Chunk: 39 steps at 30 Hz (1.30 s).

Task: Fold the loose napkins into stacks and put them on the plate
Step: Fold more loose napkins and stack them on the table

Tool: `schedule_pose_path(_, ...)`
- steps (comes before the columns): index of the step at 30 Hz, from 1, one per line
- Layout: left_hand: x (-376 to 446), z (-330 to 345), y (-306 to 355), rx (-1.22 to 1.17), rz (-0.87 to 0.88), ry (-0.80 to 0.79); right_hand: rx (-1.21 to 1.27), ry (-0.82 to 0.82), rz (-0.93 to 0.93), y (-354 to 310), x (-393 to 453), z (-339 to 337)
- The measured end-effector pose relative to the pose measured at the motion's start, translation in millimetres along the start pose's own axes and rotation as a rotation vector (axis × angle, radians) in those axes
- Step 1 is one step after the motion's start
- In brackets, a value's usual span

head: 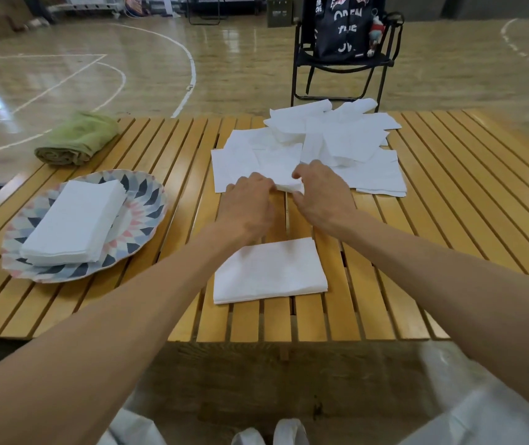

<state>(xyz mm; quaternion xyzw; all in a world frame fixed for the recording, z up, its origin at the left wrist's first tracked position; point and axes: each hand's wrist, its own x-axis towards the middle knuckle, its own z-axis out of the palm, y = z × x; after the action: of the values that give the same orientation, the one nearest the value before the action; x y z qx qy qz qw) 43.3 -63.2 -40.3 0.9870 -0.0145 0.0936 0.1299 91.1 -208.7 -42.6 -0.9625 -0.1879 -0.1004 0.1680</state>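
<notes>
A heap of loose white napkins [330,139] lies spread across the far middle of the slatted wooden table [449,187]. My left hand [247,207] and my right hand [321,191] meet at the heap's near edge, both pinching one white napkin [289,186] between them. A folded stack of napkins [269,271] rests on the table just in front of me, under my left wrist. At the left stands a patterned plate [147,203] carrying another folded napkin stack [77,220].
A rolled green towel [77,139] lies at the table's far left corner. Behind the table stands a black folding chair [340,65] with a dark printed bag on it. Gym floor surrounds the table. My knees show below the near edge.
</notes>
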Motion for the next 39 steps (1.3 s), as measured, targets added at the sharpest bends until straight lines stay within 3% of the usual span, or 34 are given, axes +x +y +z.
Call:
schedule_pose_path(4,5.2,7.0,-1.1,-0.025,-0.003,0.051,-0.072,0.020,-0.030,-1.4,18.1,7.8)
schedule_pose_path(11,-1.9,-4.1,-14.7,-0.145,-0.066,0.080,0.023,0.104,-0.037,-2.8,22.1,-9.8)
schedule_pose_path(16,-10.2,-17.7,-12.4,-0.380,-0.100,0.154,0.126,0.174,-0.070,-12.0,9.7,-40.8)
schedule_pose_path(20,-18.6,-32.4,-10.4,-0.557,-0.187,0.224,0.328,0.216,-0.082,-20.7,-6.0,-71.7)
schedule_pose_path(24,-29.9,-52.4,-12.3,-0.728,-0.181,0.253,0.683,0.158,-0.017,-28.2,-25.7,-103.0)
schedule_pose_path(27,-43.6,-63.0,-14.2,-1.008,-0.294,0.180,0.987,0.083,0.103,-28.4,-43.5,-117.4)
schedule_pose_path(30,-62.4,-70.0,-18.0,-1.516,-0.459,-0.095,1.305,-0.041,0.280,-22.5,-63.2,-115.3)
schedule_pose_path(32,-73.8,-67.1,-18.5,-1.670,-0.492,-0.219,1.447,-0.116,0.392,-16.2,-76.2,-104.9)
schedule_pose_path(39,-89.4,-65.5,-13.3,-1.302,-0.481,-0.075,1.524,-0.297,0.542,-2.7,-107.4,-83.5)
